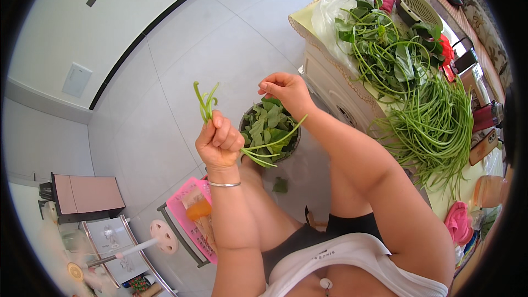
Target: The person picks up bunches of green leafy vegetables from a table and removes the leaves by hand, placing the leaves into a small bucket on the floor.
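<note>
My left hand (pixel 220 138) is closed around several long green leaf stalks (pixel 204 102). Their curled upper ends stick out above the fist, and the long lower ends reach out to the right below it. Over a round basket (pixel 298 142) is my right hand (pixel 286 92), its thumb and fingers pinched together. Whether a leaf is between those fingertips I cannot make out. Broad green leaves (pixel 269 126) fill the basket, which stands on the floor in front of my legs. One loose leaf (pixel 280 185) lies on the floor below it.
At my right, a cloth-covered cabinet (pixel 324 60) bears leafy greens (pixel 396 49) on a plastic bag (pixel 333 16), a pile of bare stalks (pixel 429 126), a colander (pixel 418 8) and a phone (pixel 484 147). A pink basket (pixel 179 209) stands at my left, near a pedestal fan (pixel 82 264).
</note>
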`<state>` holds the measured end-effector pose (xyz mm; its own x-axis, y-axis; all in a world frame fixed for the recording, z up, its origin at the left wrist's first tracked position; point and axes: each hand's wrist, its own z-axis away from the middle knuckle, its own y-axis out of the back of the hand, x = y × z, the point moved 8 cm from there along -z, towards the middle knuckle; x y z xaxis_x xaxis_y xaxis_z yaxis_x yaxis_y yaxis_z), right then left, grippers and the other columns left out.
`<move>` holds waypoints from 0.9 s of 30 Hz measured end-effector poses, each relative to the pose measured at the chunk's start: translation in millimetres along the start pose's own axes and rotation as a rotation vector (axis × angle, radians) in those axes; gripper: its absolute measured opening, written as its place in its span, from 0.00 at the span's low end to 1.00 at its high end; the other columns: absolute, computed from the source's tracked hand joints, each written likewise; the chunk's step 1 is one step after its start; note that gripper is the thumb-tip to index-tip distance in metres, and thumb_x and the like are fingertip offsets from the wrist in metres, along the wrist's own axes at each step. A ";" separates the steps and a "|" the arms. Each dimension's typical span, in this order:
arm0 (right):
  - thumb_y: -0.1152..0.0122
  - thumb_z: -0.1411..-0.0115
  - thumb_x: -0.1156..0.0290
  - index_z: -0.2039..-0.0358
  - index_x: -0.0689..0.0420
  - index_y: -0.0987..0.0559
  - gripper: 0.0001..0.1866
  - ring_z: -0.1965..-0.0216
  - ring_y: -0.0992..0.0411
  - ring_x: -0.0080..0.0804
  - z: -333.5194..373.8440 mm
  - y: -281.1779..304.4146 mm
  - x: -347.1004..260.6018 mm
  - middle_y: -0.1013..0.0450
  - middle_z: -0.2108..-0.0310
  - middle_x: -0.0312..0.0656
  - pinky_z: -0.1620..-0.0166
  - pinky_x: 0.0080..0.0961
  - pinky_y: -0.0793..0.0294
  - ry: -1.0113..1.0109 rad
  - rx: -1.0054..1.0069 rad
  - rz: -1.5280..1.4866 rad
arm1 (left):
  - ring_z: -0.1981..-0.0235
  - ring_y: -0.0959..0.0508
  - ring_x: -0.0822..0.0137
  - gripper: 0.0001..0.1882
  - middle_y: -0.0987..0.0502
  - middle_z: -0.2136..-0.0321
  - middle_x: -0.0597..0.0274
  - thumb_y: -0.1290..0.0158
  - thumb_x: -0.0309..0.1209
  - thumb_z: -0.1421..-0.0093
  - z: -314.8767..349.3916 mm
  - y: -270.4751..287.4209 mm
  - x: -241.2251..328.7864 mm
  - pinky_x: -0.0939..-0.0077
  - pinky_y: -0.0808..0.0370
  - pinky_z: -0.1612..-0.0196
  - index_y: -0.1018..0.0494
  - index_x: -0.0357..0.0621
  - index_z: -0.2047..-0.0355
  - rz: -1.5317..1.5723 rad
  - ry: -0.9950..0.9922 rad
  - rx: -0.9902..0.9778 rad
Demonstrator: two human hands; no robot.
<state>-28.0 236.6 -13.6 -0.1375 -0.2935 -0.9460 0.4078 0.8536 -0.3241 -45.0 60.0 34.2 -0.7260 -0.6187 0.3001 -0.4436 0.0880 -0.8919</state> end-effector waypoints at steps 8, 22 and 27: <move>0.35 0.46 0.69 0.63 0.60 0.21 0.12 0.72 0.28 0.22 15.5 -33.7 -33.0 0.24 0.69 0.37 0.68 0.22 0.28 0.340 -0.097 0.475 | 0.91 0.52 0.80 0.11 0.43 0.88 0.71 0.59 0.33 0.33 6.7 -0.4 -0.3 0.81 0.54 0.88 0.32 0.36 0.65 0.043 0.043 -0.015; 0.43 0.41 0.61 0.70 0.58 0.21 0.13 0.73 0.26 0.37 -6.0 10.7 -5.5 0.24 0.77 0.41 0.67 0.31 0.27 0.036 -0.027 0.803 | 0.89 0.52 0.79 0.09 0.44 0.86 0.73 0.57 0.33 0.34 -1.4 37.6 -4.3 0.83 0.53 0.85 0.30 0.42 0.65 -0.106 -0.002 0.315; 0.44 0.41 0.59 0.53 0.55 0.25 0.19 0.66 0.25 0.41 9.3 6.0 -9.4 0.24 0.61 0.46 0.60 0.36 0.27 -0.119 -0.214 1.223 | 0.90 0.51 0.79 0.09 0.44 0.87 0.74 0.55 0.33 0.35 -3.8 47.4 -1.7 0.82 0.52 0.85 0.30 0.41 0.64 -0.112 -0.081 0.407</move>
<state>-15.8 240.4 -6.7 0.3152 0.7142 -0.6250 0.0537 0.6440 0.7631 -66.8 68.3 -7.3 -0.6343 -0.6676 0.3899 -0.2626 -0.2884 -0.9208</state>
